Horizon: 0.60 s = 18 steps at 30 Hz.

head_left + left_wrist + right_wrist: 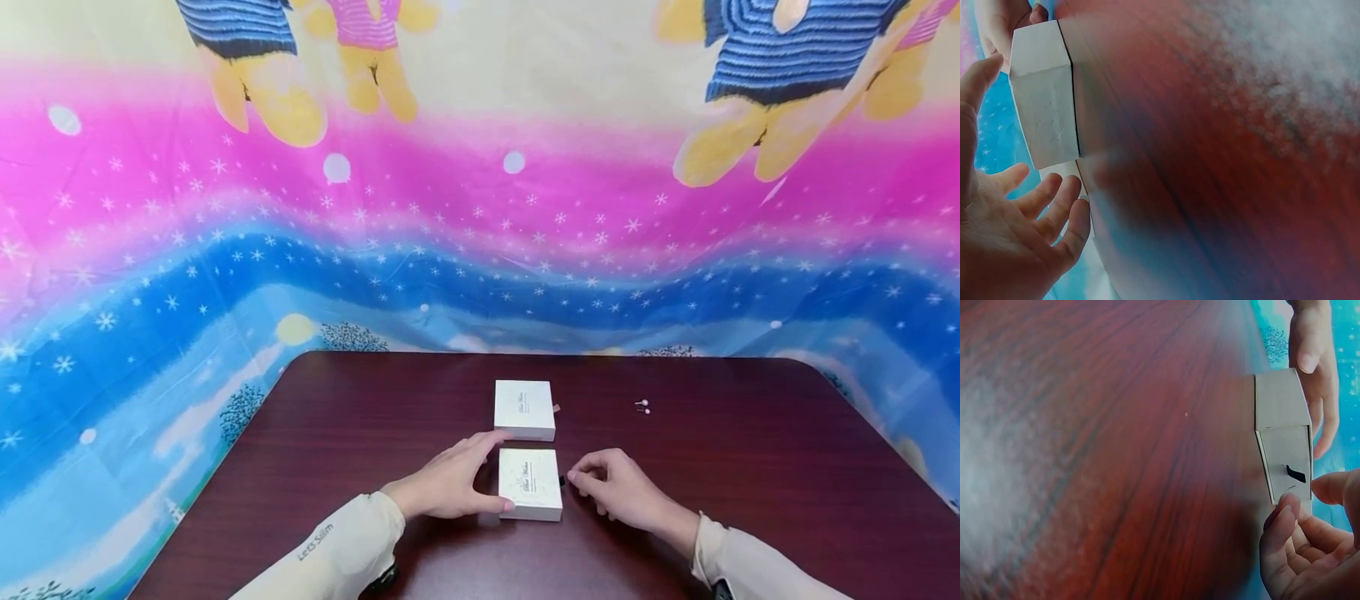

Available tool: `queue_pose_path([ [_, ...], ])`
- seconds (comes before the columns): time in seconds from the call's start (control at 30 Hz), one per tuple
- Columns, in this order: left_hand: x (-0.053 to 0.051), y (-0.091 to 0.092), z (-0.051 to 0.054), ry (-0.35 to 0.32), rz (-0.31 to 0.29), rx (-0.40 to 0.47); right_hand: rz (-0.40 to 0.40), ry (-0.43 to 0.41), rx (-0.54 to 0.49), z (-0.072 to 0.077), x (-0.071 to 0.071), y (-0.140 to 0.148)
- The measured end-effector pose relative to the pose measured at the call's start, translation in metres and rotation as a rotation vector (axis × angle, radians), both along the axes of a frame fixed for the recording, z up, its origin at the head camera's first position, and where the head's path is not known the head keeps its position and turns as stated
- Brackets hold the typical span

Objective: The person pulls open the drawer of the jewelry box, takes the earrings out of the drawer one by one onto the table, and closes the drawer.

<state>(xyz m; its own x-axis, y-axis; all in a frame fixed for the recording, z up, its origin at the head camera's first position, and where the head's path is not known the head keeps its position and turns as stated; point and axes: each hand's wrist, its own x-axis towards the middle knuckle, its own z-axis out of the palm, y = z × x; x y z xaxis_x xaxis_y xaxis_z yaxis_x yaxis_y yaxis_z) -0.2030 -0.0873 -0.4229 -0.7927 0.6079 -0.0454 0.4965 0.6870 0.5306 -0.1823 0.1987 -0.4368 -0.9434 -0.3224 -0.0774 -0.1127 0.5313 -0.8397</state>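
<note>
- The dark wood-grain table (337,425) is the biggest thing before me; both boxes lie flat on it, one just behind the other.
- The left hand (450,485) spreads around the left side of the nearer box, thumb at its near corner, grasping nothing that I can see; I can't tell whether the thumb touches.
- The right hand (624,492) is off the other side, loosely curled, thumb and forefinger apart, holding nothing.
- The nearer white gift box (525,487) sits between the two hands. I'd judge it stiff card, light enough to slide if pulled, smooth rather than slick, and easily dented at the edges. The side walls look like the firm place to steady it. Its top is nearly square, so I see no clear long axis; its tabbed end points at the right hand.
- The farther white gift box (522,407) faces the same way, with a brownish tab (557,408) on its right.
- The black ribbon tab (1297,474) looks soft and thin, best pinched close to the box.
- Two stud earrings (643,403), tiny and probably easily lost, lie farther right.
</note>
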Motion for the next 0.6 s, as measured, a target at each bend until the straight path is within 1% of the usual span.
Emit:
queue_pose_path([
  [0.13, 0.0012, 0.0017, 0.0007, 0.002, -0.001, -0.02, 0.001, -0.027, -0.021, 0.001, 0.0015, -0.0018],
  [0.3, 0.0015, 0.0044, -0.0008, 0.003, -0.013, -0.033, 0.005, -0.075, -0.052, 0.0004, 0.0017, -0.0036],
  [0.5, -0.0012, 0.0062, -0.0037, 0.004, -0.026, -0.029, 0.021, -0.087, -0.096, -0.0007, 0.001, -0.0044],
  [0.6, -0.0033, 0.0067, -0.0055, -0.009, -0.029, -0.018, 0.021, -0.094, -0.106, -0.0014, 0.0003, -0.0046],
])
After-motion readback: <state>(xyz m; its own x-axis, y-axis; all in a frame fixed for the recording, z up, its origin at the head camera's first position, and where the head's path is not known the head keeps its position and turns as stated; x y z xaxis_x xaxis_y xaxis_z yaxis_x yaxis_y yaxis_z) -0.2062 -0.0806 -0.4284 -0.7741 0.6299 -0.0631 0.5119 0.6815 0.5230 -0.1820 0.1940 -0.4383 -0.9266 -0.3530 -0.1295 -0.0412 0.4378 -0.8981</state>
